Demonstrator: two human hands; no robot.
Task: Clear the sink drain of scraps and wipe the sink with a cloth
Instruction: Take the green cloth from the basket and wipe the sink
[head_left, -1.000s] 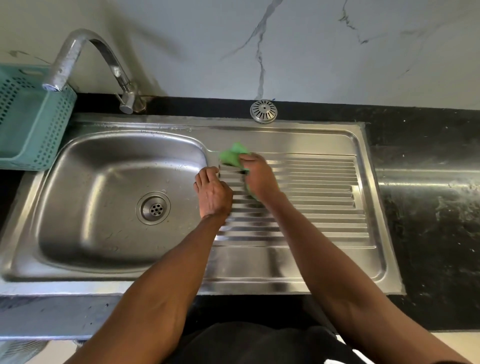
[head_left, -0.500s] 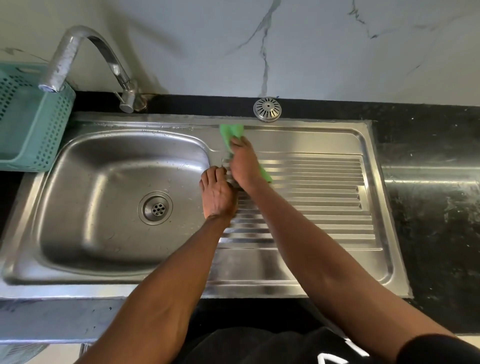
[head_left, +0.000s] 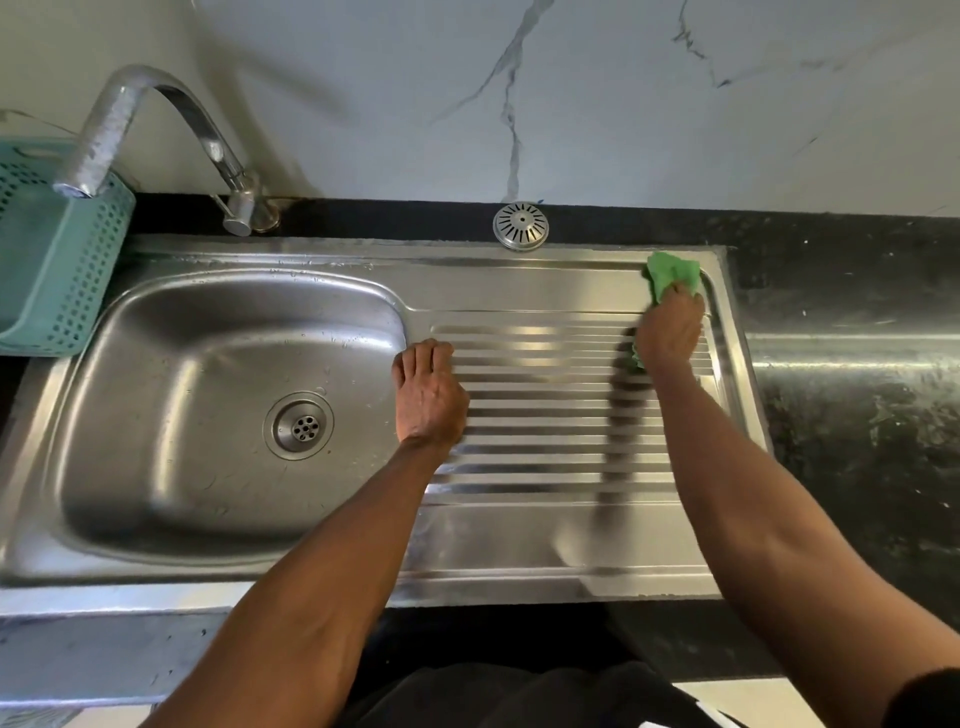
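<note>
Right hand (head_left: 670, 332) presses a green cloth (head_left: 672, 273) flat at the drainboard's (head_left: 545, 535) far right corner; left hand (head_left: 428, 397) rests empty, fingers together, by the basin (head_left: 171, 415). Black counter (head_left: 857, 415), marble wall (head_left: 571, 104) behind.

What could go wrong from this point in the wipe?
1. The right hand presses the green cloth at the drainboard's far right corner; a further sweep may push water onto the black counter.
2. The strainer cap sits loose on the back ledge; a pass along that edge could knock it.
3. The left hand braces on the ribs beside the basin; wet steel might let it slip.
</note>
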